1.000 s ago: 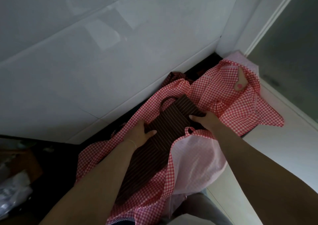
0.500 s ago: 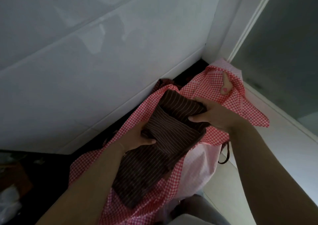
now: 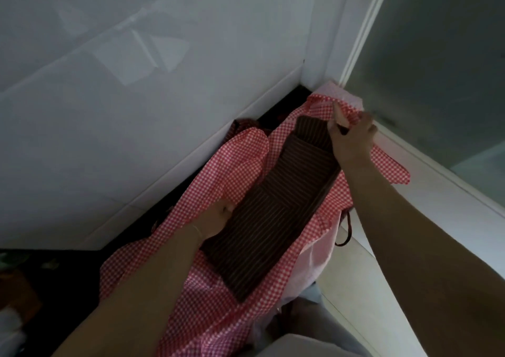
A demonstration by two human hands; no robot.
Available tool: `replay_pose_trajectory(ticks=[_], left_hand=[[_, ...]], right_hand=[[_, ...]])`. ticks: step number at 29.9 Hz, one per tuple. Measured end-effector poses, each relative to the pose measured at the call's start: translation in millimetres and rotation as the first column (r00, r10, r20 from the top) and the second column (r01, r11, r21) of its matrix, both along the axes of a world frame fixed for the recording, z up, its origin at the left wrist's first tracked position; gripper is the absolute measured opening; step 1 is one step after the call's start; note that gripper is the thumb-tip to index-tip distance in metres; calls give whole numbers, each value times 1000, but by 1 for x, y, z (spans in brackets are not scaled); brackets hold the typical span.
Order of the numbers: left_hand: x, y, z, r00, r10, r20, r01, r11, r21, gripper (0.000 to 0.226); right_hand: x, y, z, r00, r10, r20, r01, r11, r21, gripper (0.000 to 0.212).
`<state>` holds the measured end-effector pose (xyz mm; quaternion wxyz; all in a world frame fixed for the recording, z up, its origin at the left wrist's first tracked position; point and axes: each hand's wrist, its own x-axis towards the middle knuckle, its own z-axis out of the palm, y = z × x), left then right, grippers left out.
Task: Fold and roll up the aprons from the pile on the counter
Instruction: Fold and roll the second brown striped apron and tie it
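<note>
A dark brown striped apron (image 3: 276, 214), folded into a long narrow strip, lies on top of a red-and-white checked apron (image 3: 218, 310) spread over the counter. My left hand (image 3: 216, 217) grips the strip's left edge near its middle. At the strip's far end my right hand (image 3: 351, 141) holds the brown fabric, fingers curled over the end. A thin dark strap (image 3: 348, 228) hangs off the right side. Another dark cloth (image 3: 243, 126) shows behind the checked apron by the wall.
A white tiled wall (image 3: 136, 110) runs along the back and left. A white ledge (image 3: 426, 233) and frosted glass panel (image 3: 437, 69) close the right side. The counter's dark surface (image 3: 68, 272) shows at left, with dim objects at the far left edge.
The brown apron was bunched between both hands; now it is stretched out into a long strip. My right hand moved away to the far end, my left stayed near the middle.
</note>
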<state>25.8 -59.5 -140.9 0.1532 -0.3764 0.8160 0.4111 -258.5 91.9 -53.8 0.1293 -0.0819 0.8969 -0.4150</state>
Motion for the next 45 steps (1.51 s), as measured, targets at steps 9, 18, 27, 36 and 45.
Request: replay_pose_trajectory(ticks=[9,18,27,36,45], left_hand=[[2,34,-11,970,-245,-12,236,946,-224,50],[30,26,-8,934,-296,200,291,955,54,72],[41,4,33,936,-85,342,-217,626,749,78],[-65,28,71,883,469,28,-268,454,850,40],[-154,38,58,920,390,29,-297,649,700,55]], right_hand=[[164,55,-85,656,725,-210,-682,688,246,36],[184,96,-132,408,913,-25,-765,357,537,102],[177,98,-128,331,942,-63,-798,315,513,95],[144,70,-82,821,388,418,-363,921,-141,47],[105,62,-105,938,196,285,-170,979,-115,47]])
